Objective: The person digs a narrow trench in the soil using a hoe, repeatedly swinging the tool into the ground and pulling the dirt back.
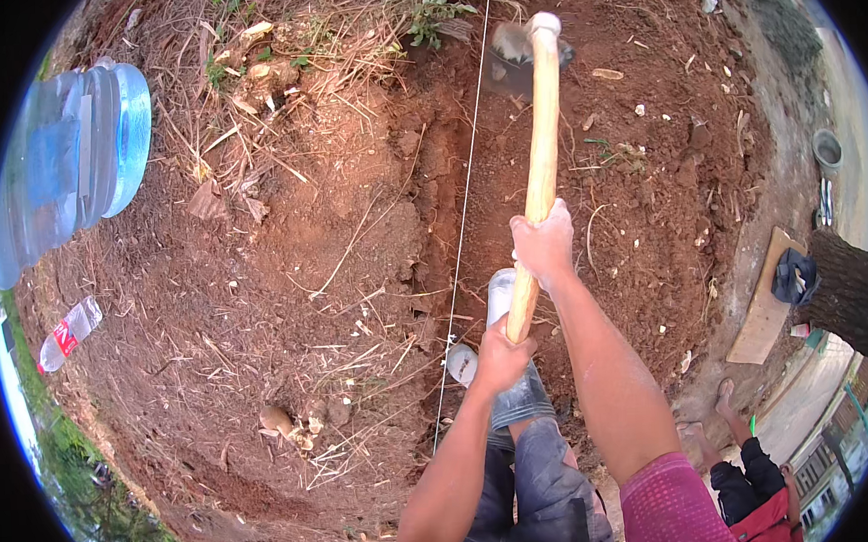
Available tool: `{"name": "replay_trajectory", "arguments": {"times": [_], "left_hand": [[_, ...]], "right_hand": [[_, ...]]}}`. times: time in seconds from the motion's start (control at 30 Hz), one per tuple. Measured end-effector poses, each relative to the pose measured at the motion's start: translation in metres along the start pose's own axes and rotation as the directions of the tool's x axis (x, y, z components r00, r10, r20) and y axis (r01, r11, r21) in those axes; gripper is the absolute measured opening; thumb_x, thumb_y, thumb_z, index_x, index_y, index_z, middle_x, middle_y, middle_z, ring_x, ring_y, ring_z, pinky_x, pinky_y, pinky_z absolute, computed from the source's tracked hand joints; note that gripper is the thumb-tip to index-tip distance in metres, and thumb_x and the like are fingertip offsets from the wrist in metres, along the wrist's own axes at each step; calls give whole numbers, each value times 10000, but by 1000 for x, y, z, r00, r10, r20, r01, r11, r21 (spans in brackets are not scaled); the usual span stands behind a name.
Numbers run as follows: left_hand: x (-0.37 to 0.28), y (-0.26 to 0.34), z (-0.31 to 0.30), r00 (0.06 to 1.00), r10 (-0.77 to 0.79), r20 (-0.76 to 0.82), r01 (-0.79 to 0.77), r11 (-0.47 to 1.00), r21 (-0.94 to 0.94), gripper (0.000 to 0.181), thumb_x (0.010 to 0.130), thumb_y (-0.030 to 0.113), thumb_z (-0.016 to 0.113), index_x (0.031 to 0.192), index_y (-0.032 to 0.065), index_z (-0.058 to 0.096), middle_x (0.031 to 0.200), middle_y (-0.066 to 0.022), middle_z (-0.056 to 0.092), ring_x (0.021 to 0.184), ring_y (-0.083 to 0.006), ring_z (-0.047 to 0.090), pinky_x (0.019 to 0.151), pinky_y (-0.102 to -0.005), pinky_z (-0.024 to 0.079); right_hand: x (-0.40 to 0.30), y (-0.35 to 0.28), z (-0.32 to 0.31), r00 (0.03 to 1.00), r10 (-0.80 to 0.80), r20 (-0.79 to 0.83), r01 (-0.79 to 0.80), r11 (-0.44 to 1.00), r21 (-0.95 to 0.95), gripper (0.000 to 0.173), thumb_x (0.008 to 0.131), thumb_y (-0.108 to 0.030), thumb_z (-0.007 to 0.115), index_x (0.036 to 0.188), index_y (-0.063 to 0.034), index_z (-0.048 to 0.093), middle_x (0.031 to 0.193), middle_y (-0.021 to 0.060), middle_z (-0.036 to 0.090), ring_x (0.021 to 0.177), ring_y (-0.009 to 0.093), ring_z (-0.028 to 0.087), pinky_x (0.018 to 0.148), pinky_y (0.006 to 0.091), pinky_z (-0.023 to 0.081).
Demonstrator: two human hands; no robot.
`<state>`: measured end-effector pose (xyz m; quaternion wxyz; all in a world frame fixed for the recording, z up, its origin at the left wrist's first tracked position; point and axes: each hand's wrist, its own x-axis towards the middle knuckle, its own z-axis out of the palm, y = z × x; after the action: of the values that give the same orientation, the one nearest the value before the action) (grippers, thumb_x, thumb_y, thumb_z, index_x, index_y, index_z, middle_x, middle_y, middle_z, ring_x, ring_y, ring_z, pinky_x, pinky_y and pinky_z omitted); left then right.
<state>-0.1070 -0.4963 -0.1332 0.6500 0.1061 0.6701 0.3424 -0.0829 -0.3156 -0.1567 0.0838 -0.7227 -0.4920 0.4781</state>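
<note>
My left hand [504,356] and my right hand [545,243] both grip a long wooden handle [543,135]. The left one holds it near its lower end, the right one farther up. At the far end is a blurred metal tool head [513,62], seemingly a hoe or similar digging tool, over reddish soil. A taut white string [470,153] runs along a shallow trench [442,198], just left of the handle. My boots [461,363] stand below, beside the string.
A large blue plastic water jug [73,156] and a plastic bottle [70,332] lie at the left. At the right are a tree trunk [853,296], a board [759,315] and a bucket [827,149]. Another person [755,482] is at the lower right. Dry straw [338,72] and roots litter the soil.
</note>
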Motion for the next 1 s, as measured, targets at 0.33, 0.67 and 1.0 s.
{"name": "replay_trajectory", "arguments": {"times": [0.33,0.67,1.0], "left_hand": [[-50,4,28,999,-47,1,46,991,127,354,827,63,672,1176,0,672,866,-121,695,797,-181,646,770,-363,533],[-15,15,24,985,-107,-137,124,986,116,248,811,30,681,1054,-8,649,797,3,581,733,-110,553,684,-323,493],[88,127,19,977,209,29,-209,940,270,269,807,72,662,1067,7,647,789,-234,668,749,-394,691,711,-442,533]], "right_hand": [[-37,43,-40,1000,-21,6,18,958,286,326,866,-19,690,1118,-38,484,740,62,560,504,171,590,441,328,511],[15,18,-5,974,191,118,-184,980,-70,505,794,-156,772,1177,86,549,1075,343,694,1073,465,702,963,488,547],[87,-91,-69,997,-23,-72,54,876,480,272,920,-20,627,1119,-23,442,716,56,555,473,148,560,405,315,506]]}}
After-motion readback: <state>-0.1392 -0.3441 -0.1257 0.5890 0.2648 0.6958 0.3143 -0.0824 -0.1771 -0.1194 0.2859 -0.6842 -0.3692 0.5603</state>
